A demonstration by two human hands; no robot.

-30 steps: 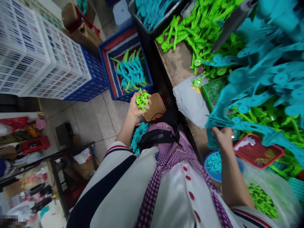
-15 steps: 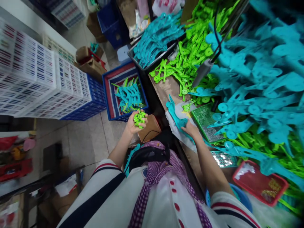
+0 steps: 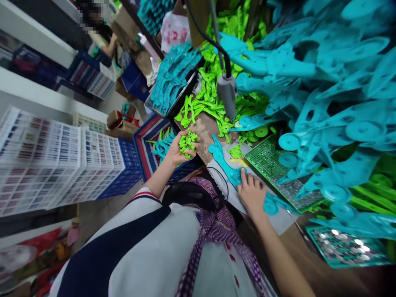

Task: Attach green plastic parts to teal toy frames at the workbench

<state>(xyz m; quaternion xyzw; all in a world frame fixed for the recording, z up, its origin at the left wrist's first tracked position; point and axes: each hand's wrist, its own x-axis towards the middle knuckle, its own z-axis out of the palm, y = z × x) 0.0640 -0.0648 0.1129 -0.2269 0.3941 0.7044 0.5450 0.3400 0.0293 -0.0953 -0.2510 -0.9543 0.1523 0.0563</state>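
My left hand (image 3: 176, 149) is cupped around a handful of small bright green plastic pieces (image 3: 187, 142), held at the bench's left edge. My right hand (image 3: 252, 194) presses down on a long teal plastic part (image 3: 227, 167) that lies on a grey cloth (image 3: 278, 218) on the bench; its fingers rest flat over the part's middle. A green studded tray (image 3: 267, 159) lies just right of that part. Above it hangs a grey tool (image 3: 227, 97) on a black cable.
Heaps of teal parts (image 3: 328, 82) and green parts (image 3: 213, 99) cover the bench's far and right side. A black bin of teal parts (image 3: 171, 80) sits beyond. A blue crate (image 3: 151, 142) and white crates (image 3: 55, 161) stand on the floor at left. Another person (image 3: 102, 33) is far back.
The view has tilted up and forward. My left hand carried the green pieces from over the floor crate to the bench edge. My right hand laid the teal part on the cloth.
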